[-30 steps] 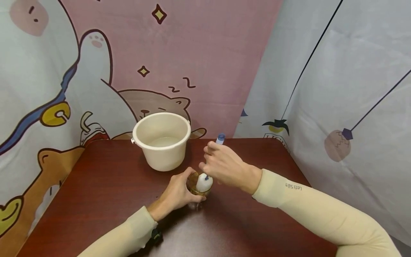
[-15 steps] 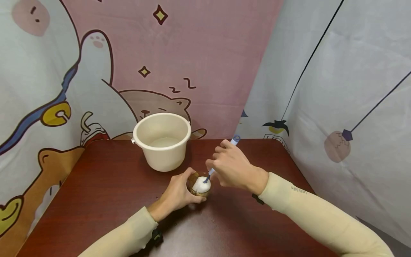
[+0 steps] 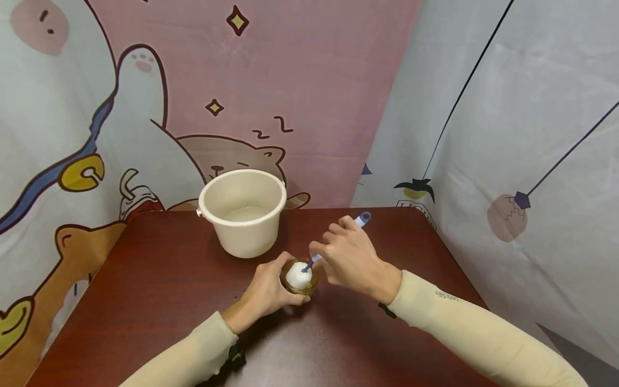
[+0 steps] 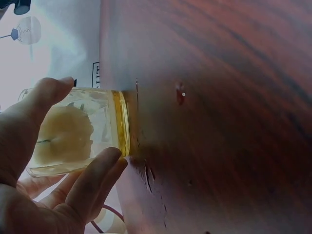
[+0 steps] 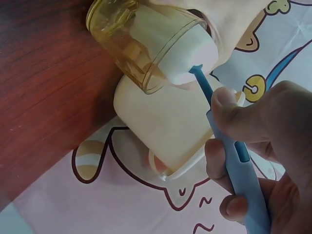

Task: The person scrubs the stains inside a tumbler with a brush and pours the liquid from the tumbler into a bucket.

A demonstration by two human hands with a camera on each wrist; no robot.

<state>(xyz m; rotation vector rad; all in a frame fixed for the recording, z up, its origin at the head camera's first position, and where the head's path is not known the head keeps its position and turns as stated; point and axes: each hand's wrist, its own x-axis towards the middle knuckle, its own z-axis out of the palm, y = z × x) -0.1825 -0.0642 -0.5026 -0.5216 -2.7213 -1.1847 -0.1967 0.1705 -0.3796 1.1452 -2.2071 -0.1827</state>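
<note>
The amber glass [image 5: 117, 46] stood with its mouth upward above the dark table [image 3: 145, 290]; whether its base fully touched the wood, I could not tell. The left hand [image 3: 267, 286] was on the left side of the glass, its thumb and fingers curled round the wall. The right hand [image 3: 352, 258] was to the right of the glass and a little higher, and it gripped the blue handle [image 5: 242, 178] of the sponge brush, with no contact on the glass that I could see.

The important relation was between two long axes: the glass was about upright, while the handle leaned out from its mouth, up and to the right. The white sponge head [image 3: 298, 276] sat inside the mouth, partly above the rim, and a gap remained between it and the base.

Behind the glass, to the left, was the cream bucket [image 3: 247, 239]. Wet drops [image 4: 180, 93] lay on the table near the glass.
</note>
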